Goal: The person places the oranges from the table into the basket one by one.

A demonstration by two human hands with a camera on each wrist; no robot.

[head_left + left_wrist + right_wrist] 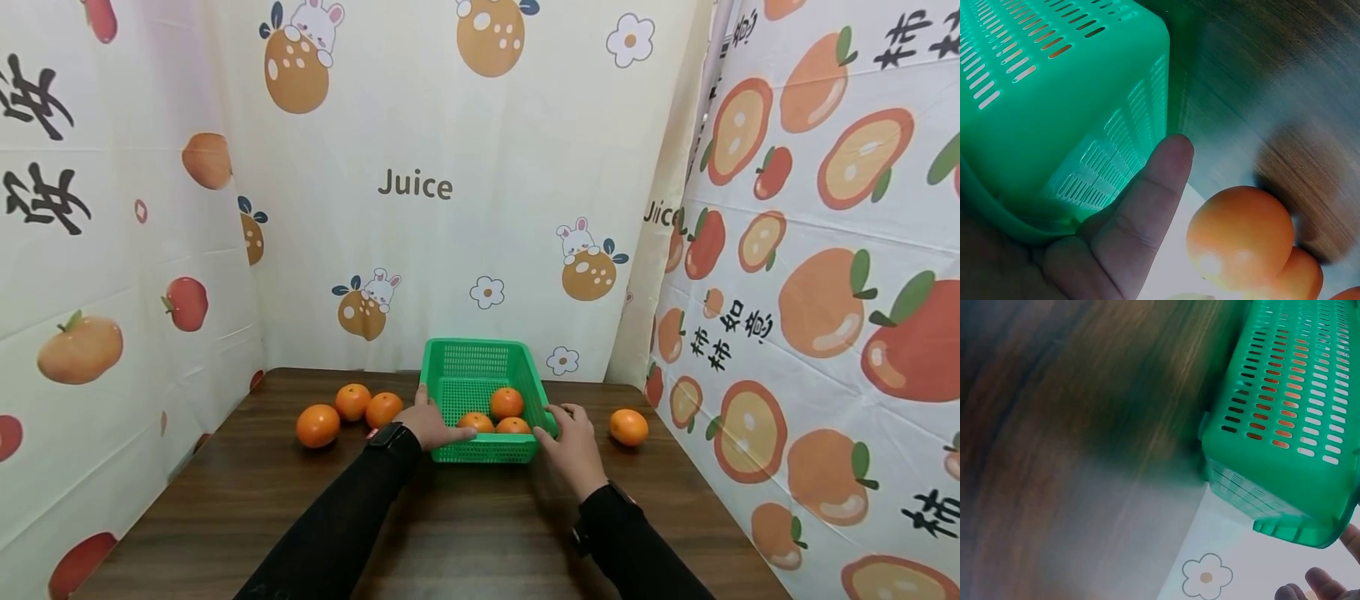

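A green plastic basket [487,451] sits on the table with three oranges inside, one orange [507,402] behind the others. My left hand [429,426] rests at its front left corner, thumb stretched over the front rim. In the left wrist view a straight finger [1147,206] lies along the basket's side. At the front right corner is my right hand [574,446], its thumb at the rim and its other fingers beside the right wall. The right wrist view shows fingertips [1321,584] spread near the basket rim [1329,534]; the rest of that hand is out of frame.
Three oranges [318,426] lie left of the basket on the dark wooden table [465,533]. One more orange [628,427] is to the right of my right hand. Printed cloths [465,250] hang behind the table and along both sides.
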